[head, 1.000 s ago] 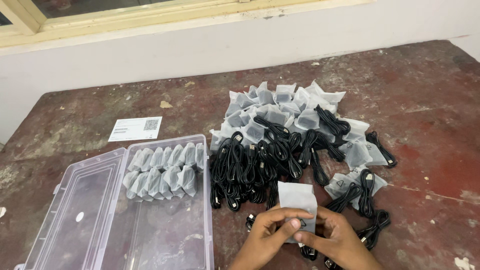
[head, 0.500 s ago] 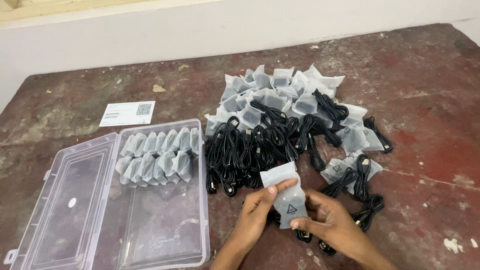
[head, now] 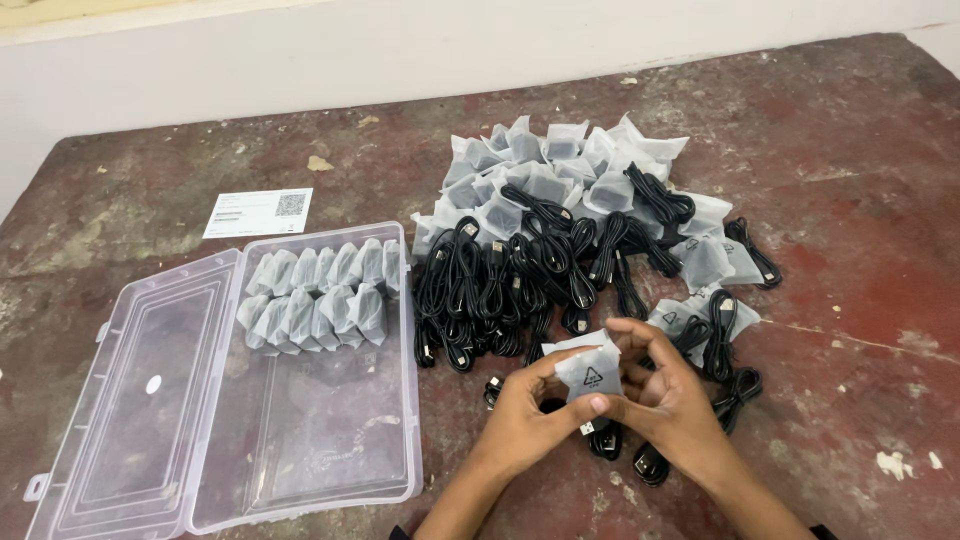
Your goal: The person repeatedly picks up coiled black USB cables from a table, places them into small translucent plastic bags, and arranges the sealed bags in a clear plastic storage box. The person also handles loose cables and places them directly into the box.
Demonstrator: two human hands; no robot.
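On the worn red bench (head: 850, 130), our open clear plastic box (head: 300, 400) holds two rows of small frosted pouches (head: 320, 295) along its far end, its lid lying flat beside it. A white label card (head: 258, 212) rests beyond, near heaped black cables (head: 520, 280) and loose pouches (head: 560, 160). Our left hand (head: 530, 420) and right hand (head: 665, 400) together pinch one frosted pouch (head: 590, 370) bearing a triangle mark, held just above the bench.

Your left hand (head: 535, 415) and right hand (head: 665, 400) together pinched a small white pouch (head: 590, 368). Just beyond your fingers lay coiled black cables (head: 520, 280); left of your left hand sat the open clear plastic box (head: 400, 440), pouches rowed inside.
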